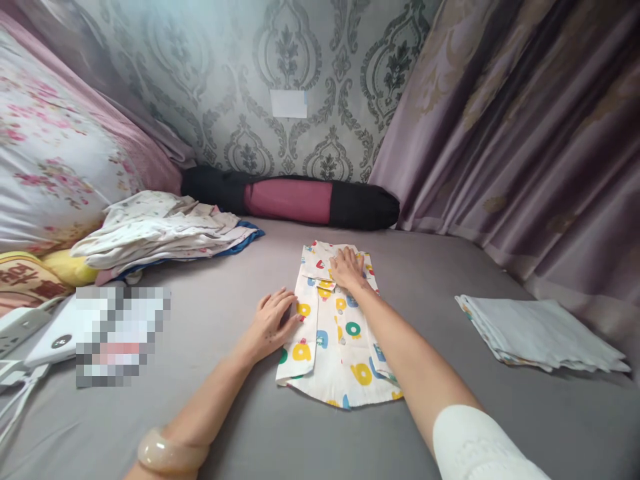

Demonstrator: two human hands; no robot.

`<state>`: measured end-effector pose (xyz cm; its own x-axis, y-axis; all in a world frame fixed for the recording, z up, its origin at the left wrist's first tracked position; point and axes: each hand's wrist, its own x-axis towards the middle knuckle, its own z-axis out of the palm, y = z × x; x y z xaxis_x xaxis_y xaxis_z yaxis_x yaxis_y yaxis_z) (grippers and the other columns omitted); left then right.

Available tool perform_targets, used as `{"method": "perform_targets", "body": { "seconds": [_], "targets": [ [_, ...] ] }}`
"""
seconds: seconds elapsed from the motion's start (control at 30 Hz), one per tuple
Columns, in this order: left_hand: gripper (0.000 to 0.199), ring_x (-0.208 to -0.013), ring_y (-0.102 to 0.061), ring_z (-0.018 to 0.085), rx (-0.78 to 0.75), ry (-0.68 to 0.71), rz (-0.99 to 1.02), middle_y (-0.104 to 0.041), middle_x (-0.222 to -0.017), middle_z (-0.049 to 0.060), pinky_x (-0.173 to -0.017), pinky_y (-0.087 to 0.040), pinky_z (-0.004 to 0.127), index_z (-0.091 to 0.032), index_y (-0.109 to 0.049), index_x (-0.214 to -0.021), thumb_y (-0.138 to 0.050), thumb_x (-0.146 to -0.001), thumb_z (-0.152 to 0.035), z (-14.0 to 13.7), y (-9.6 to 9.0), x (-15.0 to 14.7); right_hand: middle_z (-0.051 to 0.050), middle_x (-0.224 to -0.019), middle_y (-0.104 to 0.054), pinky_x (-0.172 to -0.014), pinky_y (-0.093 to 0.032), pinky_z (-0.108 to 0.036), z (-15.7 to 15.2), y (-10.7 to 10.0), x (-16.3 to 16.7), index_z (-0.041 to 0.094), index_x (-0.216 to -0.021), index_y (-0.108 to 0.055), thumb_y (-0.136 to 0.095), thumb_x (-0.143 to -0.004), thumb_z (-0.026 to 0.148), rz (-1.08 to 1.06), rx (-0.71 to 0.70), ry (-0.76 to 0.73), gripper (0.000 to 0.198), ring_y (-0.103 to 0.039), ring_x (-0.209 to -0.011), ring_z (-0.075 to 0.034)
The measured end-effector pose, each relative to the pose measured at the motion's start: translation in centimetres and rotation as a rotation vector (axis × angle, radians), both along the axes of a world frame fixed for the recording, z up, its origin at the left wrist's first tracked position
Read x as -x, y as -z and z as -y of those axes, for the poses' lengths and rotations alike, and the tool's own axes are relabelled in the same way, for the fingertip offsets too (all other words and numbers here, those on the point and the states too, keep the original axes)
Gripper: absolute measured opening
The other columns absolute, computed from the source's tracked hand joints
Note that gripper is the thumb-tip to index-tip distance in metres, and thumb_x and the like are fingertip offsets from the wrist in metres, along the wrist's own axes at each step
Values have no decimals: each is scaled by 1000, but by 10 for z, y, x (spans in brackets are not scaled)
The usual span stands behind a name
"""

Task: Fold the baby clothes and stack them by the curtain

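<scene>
Plainly, we have 1 printed shirt (327, 340) lying partly folded on the grey sheet (425, 280) before us. Our right hand (349, 269) rests on its far end, fingers slightly apart; our left hand (273, 321) is at its left edge, fingers nearly together, thumb out.

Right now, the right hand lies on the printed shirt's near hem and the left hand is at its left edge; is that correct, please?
Not quite: the head view shows the right hand lying towards the far end of the printed shirt, not the near one. The left hand is at the left edge.
</scene>
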<state>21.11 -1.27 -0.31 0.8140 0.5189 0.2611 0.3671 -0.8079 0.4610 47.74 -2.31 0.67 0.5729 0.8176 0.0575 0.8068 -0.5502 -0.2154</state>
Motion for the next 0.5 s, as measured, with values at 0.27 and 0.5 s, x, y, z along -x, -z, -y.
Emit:
{"method": "perform_targets", "body": {
  "seconds": [0.27, 0.5],
  "targets": [
    [59, -144, -26, 31, 6, 91, -143, -44, -149, 5, -117, -16, 56, -28, -45, -141, -45, -91, -59, 5, -12, 0, -11, -159, -21, -118, 0, -47, -33, -10, 46, 10, -150, -30, -20, -99, 39, -16, -15, -241, 60, -12, -147, -23],
    [60, -143, -29, 32, 46, 124, -200, -41, -151, 7, -116, -16, 59, -29, -48, -140, -45, -90, -61, 4, -17, 1, -12, -159, -23, -117, -5, -46, -45, 2, 45, 11, -150, -29, -18, -99, 42, -38, -14, -231, 61, -15, -146, -24]
  ]
}}
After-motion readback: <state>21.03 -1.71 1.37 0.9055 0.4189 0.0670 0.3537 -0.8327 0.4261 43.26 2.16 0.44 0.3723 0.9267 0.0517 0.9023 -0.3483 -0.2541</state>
